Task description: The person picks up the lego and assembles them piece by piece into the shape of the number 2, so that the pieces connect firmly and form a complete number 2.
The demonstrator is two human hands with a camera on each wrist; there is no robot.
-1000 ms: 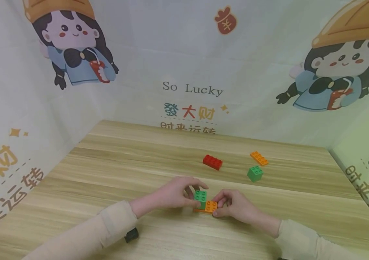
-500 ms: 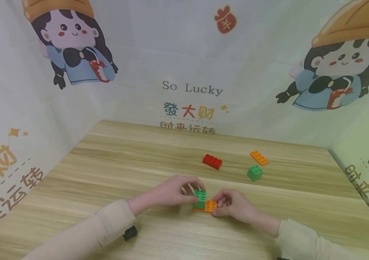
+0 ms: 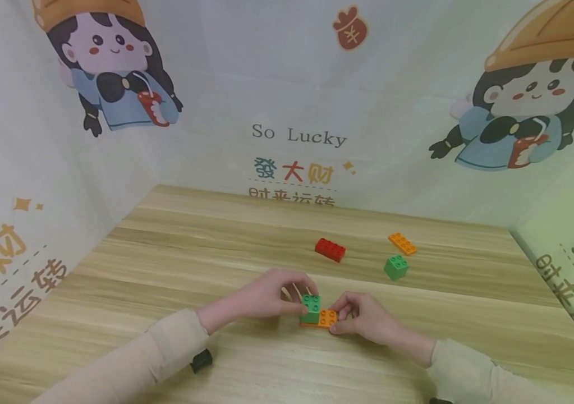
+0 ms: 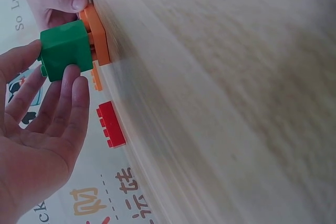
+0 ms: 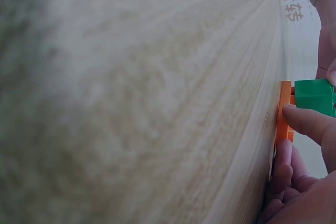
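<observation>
My left hand pinches a green toy brick between thumb and fingers. That brick stands over the left half of an orange studded plate, which lies on the table. In the left wrist view, orange studs show in a narrow gap under the green brick. From the other side my right hand grips the plate's right end. The right wrist view has the thumb on the orange plate and the other fingers curled at its end.
Beyond the hands lie a red brick, a second green brick and another orange plate. A black device shows by the left sleeve. Printed cloth walls the wooden table at the back and sides.
The left thumb has moved up on the green brick's near side, and the fingers behind have drawn in to it. The right hand keeps its hold on the plate.
</observation>
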